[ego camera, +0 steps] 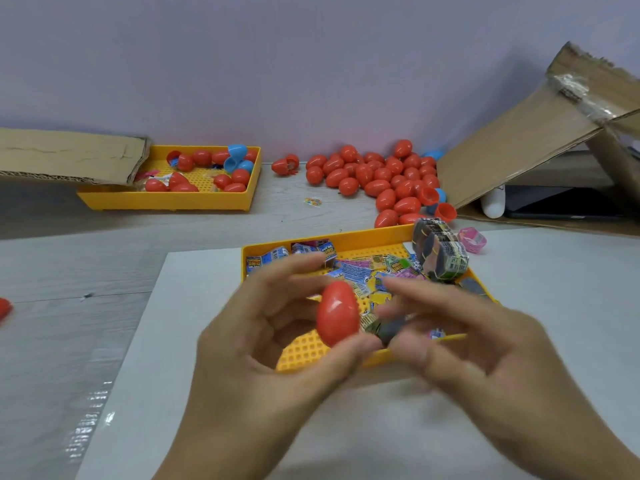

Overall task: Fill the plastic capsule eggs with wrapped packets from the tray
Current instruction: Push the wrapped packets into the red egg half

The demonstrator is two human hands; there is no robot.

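So the left hand (263, 344) had its grip pinched on a closed red plastic capsule egg (337, 313) over the yellow perforated tray's (304, 351) near edge. The right hand (485, 344) was blurred with fingers spread, holding nothing I could see. Looked like that egg was finished; next it probably needed setting aside.

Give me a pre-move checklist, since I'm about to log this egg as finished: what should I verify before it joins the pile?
1. Red plastic capsule egg looks shut, no seam gap visible: ok.
2. Packet inside it: cannot tell, shell is opaque.
3. Left hand holds the egg at thumb and fingertips: ok.
4. Right hand free of the egg: cannot tell, motion-blurred.
5. Near yellow perforated plastic tray has wrapped printed packets left: ok.
6. Heap of closed red eggs by the wall has bare table beside it: ok.
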